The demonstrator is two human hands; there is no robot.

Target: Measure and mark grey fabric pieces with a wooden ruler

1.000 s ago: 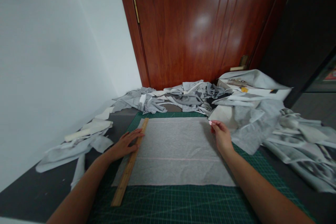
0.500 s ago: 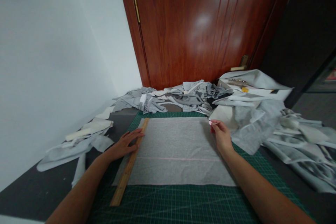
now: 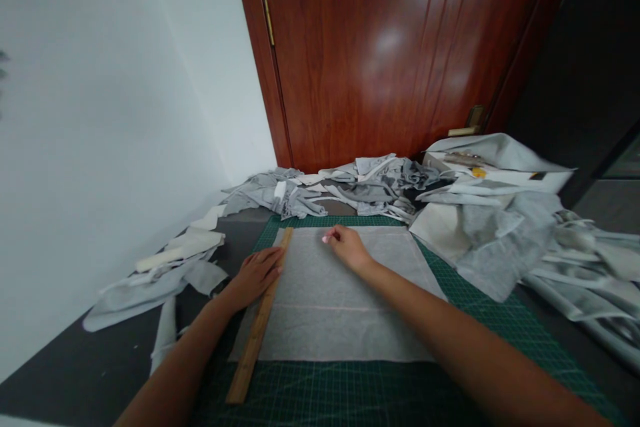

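A piece of grey cloth (image 3: 340,333) with faint pink lines lies flat on a green gridded cutting mat (image 3: 330,387). Along its left side, a wooden ruler (image 3: 258,333) slants from the far edge to past the near edge. My left hand (image 3: 260,272) rests on the upper half of the ruler, fingers stretched out and pressing it down. Over the far part of the cloth, to the right of the ruler's top, my right hand (image 3: 346,245) pinches a small piece of pink chalk (image 3: 326,238).
Crumpled grey cloth scraps (image 3: 300,200) line the back. More scraps (image 3: 165,270) lie at the left by the white wall (image 3: 125,113). At the right, heaped cloth (image 3: 505,240) surrounds a white box (image 3: 543,181). A wooden door (image 3: 360,67) stands behind.
My right hand has moved left with the chalk, from the cloth's far right corner towards the ruler. My left hand stays on the ruler. The view has shifted slightly.
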